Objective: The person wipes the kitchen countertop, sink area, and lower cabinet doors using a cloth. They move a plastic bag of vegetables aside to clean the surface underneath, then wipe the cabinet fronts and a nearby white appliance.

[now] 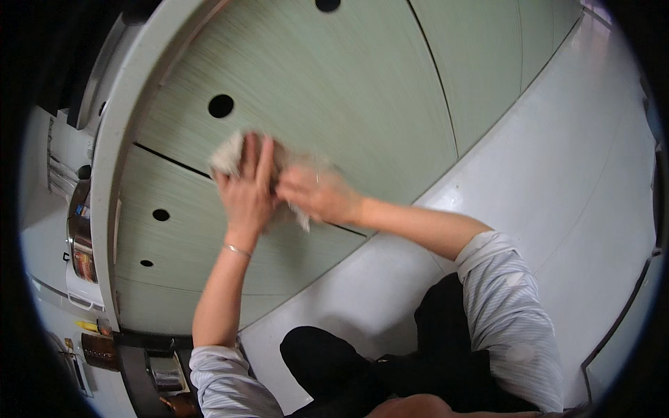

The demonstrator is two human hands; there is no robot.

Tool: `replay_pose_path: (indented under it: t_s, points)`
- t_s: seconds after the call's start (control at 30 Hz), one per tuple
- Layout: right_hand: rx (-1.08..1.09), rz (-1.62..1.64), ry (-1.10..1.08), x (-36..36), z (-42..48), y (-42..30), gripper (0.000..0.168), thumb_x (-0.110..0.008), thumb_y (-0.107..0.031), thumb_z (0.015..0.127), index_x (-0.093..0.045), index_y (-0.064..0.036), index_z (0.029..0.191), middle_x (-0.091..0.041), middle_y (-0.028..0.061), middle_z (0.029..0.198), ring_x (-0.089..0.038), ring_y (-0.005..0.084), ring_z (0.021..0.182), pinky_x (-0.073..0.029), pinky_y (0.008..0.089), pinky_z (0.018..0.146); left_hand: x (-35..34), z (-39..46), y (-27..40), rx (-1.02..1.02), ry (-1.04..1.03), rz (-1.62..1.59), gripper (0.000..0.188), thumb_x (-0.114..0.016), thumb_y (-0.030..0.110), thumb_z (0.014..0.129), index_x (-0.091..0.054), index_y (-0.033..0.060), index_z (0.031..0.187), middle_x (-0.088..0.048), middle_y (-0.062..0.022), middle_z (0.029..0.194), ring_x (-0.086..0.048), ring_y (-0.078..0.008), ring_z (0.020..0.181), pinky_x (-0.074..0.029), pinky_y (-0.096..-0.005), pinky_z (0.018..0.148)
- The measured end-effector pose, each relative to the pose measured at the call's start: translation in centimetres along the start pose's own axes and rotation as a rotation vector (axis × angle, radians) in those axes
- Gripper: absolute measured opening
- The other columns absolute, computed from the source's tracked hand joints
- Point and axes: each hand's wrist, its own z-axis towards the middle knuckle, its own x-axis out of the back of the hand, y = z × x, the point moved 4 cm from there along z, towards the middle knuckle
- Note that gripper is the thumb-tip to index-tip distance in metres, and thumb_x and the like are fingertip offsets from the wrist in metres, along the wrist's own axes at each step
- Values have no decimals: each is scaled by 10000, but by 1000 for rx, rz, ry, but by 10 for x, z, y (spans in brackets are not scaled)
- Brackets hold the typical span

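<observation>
My left hand (248,193) has its fingers spread and lies on a crumpled light cloth (228,154) in front of the pale green cabinet fronts (345,99). Close beside it on the right, my right hand (321,194) is blurred by motion, its fingers curled at the cloth's other side. Part of the cloth hangs down between the two hands. Behind the hands runs the dark gap between two cabinet doors. Whether the cloth touches the doors cannot be told. A thin bracelet is on my left wrist.
Round black holes (221,106) mark the doors. A pale countertop edge (110,130) curves along the left, with metal containers (166,371) and other items beyond it. The light, shiny floor (533,172) spreads below and right, and my dark-clothed knees (324,360) are near the cabinets.
</observation>
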Motion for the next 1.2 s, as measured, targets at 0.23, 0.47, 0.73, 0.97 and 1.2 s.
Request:
replay_pose_path:
  t_s: [0.23, 0.47, 0.73, 0.97, 1.2]
  points:
    - [-158, -259, 288, 107, -22, 88, 567, -632, -15, 744, -536, -46, 1302, -506, 171, 1357, -495, 368, 1262, -407, 471, 1098, -28, 135, 106, -46, 142, -104, 714, -621, 389, 864, -412, 215, 1524, -346, -103, 1597, -317, -270, 1472, -171, -543, 1203]
    - [-1077, -181, 251, 25, -237, 79, 480, -610, 36, 770, -473, 10, 1230, -488, 242, 1250, -472, 455, 1151, -406, 519, 999, -141, 20, 260, -544, -174, -118, 685, -552, 264, 873, -390, 57, 1505, -485, -59, 1470, -468, -247, 1266, -302, -378, 1165]
    - [-1493, 323, 111, -153, -330, 26, 458, -642, -107, 837, -546, -9, 1273, -629, 202, 1196, -618, 334, 1080, -514, 437, 896, -188, -180, 223, -762, -653, -140, 594, -484, 283, 932, -434, 64, 1482, -519, -28, 1441, -398, -183, 1392, -200, -376, 1229]
    - [-1697, 546, -250, -132, -326, 13, 219, -677, -201, 832, -726, 10, 862, -721, 126, 801, -688, 211, 734, -555, 379, 678, -127, -207, 195, -655, -924, -272, 552, -504, 174, 910, -463, 63, 1449, -572, -69, 1369, -499, -209, 1289, -297, -368, 1184]
    - [-1583, -12, 115, -22, -337, 120, 146, -644, -139, 823, -637, 0, 866, -664, 223, 880, -633, 386, 854, -502, 457, 773, -133, -109, 244, -388, -542, -414, 541, -513, 166, 913, -467, 26, 1434, -500, -97, 1476, -450, -216, 1372, -283, -376, 1200]
